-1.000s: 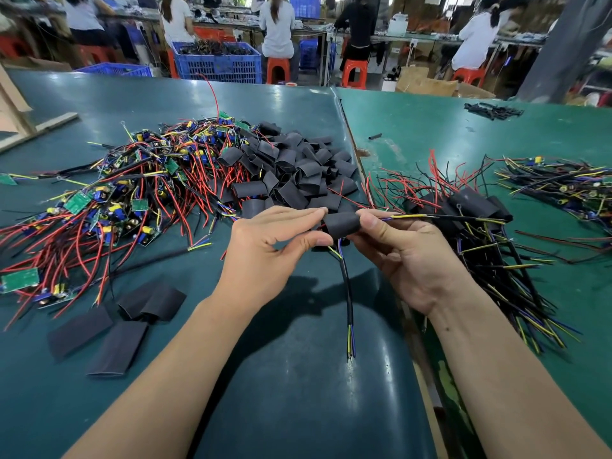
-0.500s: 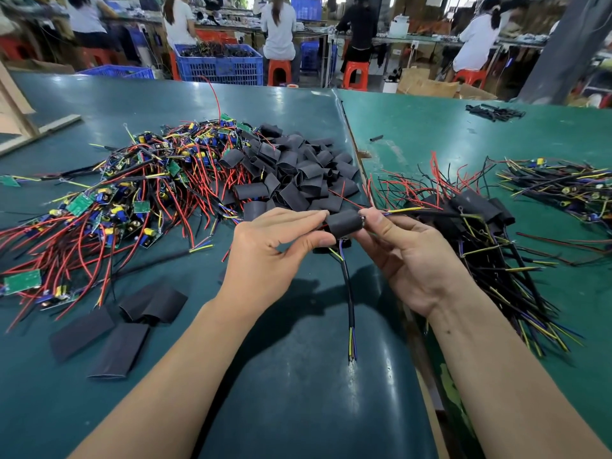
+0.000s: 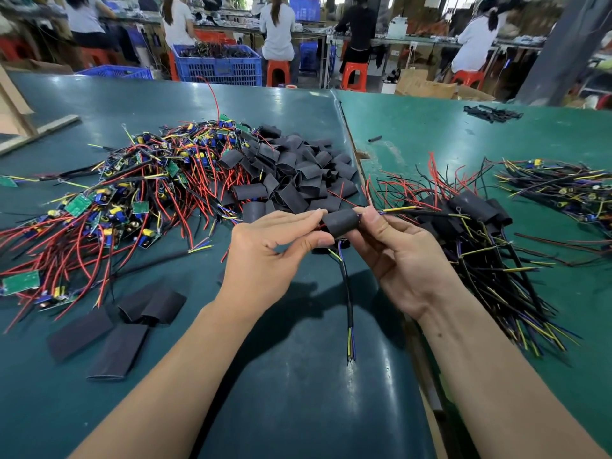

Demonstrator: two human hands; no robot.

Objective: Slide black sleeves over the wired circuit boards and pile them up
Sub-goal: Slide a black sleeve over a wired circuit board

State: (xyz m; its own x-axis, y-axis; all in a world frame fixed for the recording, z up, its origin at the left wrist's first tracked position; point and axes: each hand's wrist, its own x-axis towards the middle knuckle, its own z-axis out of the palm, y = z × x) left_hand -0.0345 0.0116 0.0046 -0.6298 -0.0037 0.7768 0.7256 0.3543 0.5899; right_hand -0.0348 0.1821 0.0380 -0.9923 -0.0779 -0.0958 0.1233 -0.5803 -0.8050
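Mid-sleeving, by the look of it. Short black tube sleeve [image 3: 341, 221] held above the dark green counter [image 3: 291, 392], pinched at its left end by left hand [image 3: 268, 260] between thumb and fingertips, gripped at its right end by right hand [image 3: 404, 260]. Board itself hidden, presumably inside. Black cable with yellow and blue cores [image 3: 347, 299] hanging from beneath the sleeve; thin yellow and black leads [image 3: 402, 209] poking out to the right. Heap of bare green boards with red wires [image 3: 109, 207] at left, loose empty black sleeves [image 3: 298, 173] behind, finished sleeved units [image 3: 477, 213] piled at right. Next, probably: seat the sleeve squarely over the board, then a short carry rightward onto that pile, leads kept clear of tangling.
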